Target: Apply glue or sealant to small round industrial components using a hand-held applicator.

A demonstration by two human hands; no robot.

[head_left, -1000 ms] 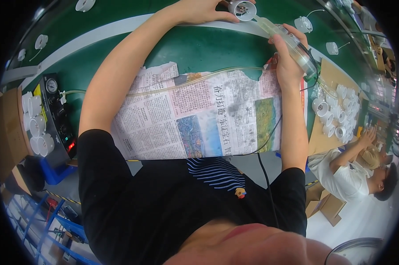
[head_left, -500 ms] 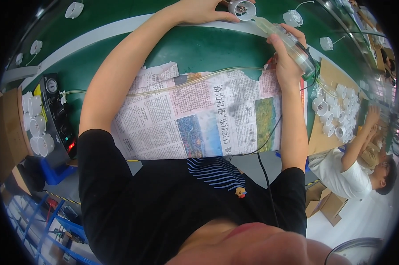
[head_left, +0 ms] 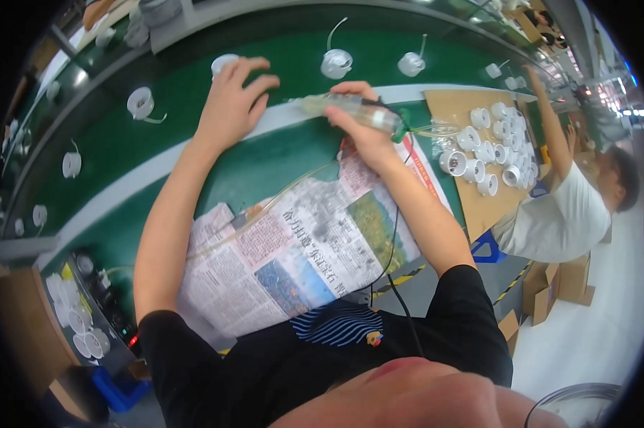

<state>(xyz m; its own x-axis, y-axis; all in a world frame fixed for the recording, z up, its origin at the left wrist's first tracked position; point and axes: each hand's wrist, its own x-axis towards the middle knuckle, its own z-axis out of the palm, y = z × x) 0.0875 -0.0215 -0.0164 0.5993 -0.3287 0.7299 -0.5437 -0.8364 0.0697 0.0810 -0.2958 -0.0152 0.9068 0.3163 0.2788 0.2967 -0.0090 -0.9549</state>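
Observation:
My right hand is wrapped round a clear glue dispensing syringe, its nozzle pointing left over the pale edge strip. My left hand is raised over the green belt, fingers spread and slightly blurred. Just behind those fingers stands a white round plastic cup, partly covered by them; whether they touch it I cannot tell. Under my forearms a newspaper sheet lies on the green table, crossed by a thin clear hose.
More white cups with wire tails sit along the green belt. To the right, a cardboard sheet carries several white cups. A black dispenser box with a gauge stands at the left. A co-worker is at the right.
The view has swung, so the table appears tilted. My left hand has let go of the white cup and its fingers have spread. My right hand still grips the syringe, away from the cup.

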